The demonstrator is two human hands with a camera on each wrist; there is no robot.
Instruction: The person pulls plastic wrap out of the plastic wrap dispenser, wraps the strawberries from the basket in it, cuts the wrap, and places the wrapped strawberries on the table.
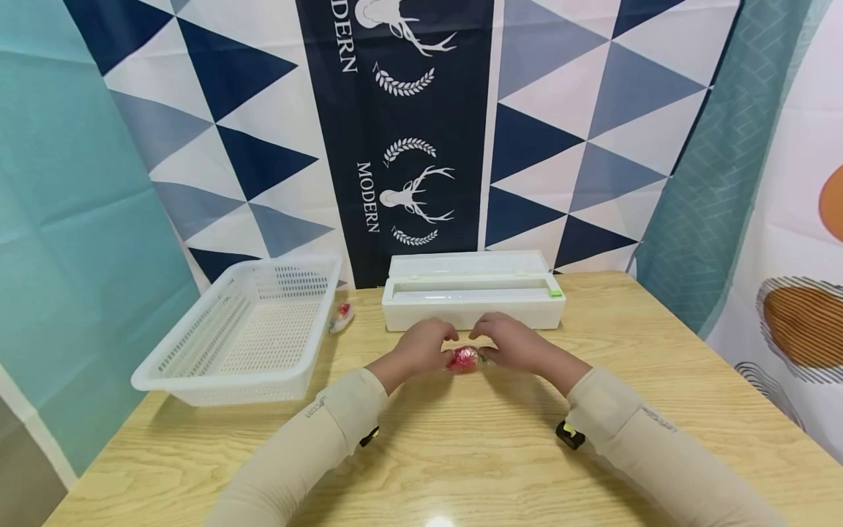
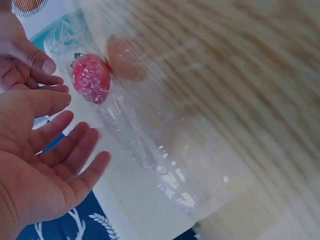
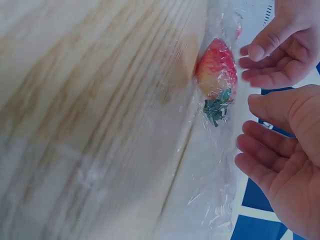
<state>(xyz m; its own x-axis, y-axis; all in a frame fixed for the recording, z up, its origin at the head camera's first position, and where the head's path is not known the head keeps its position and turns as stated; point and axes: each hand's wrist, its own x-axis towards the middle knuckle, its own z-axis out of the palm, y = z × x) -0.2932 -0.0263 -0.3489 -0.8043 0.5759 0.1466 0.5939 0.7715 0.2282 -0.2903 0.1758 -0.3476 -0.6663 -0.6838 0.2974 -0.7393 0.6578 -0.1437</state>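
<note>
A red strawberry [image 1: 464, 359] lies on the table between my hands, with clear plastic film [image 2: 175, 180] around it and spreading to its sides. Its green leaves point toward the right hand in the right wrist view, where the paler part of the strawberry [image 3: 216, 70] also shows. My left hand [image 1: 424, 348] is just left of the strawberry, fingers loosely bent and spread. My right hand [image 1: 514, 342] mirrors it on the other side, its thumb and fingers apart. Both wrist views show the fingertips beside the film, with nothing pinched between them.
Behind the hands stands a long white box [image 1: 474, 315] with its lid raised and a roll inside. A white plastic basket [image 1: 224, 391] sits at the left. Beside it lies a second red item in clear film [image 1: 342, 317]. A patterned cloth [image 1: 421, 110] hangs behind the table.
</note>
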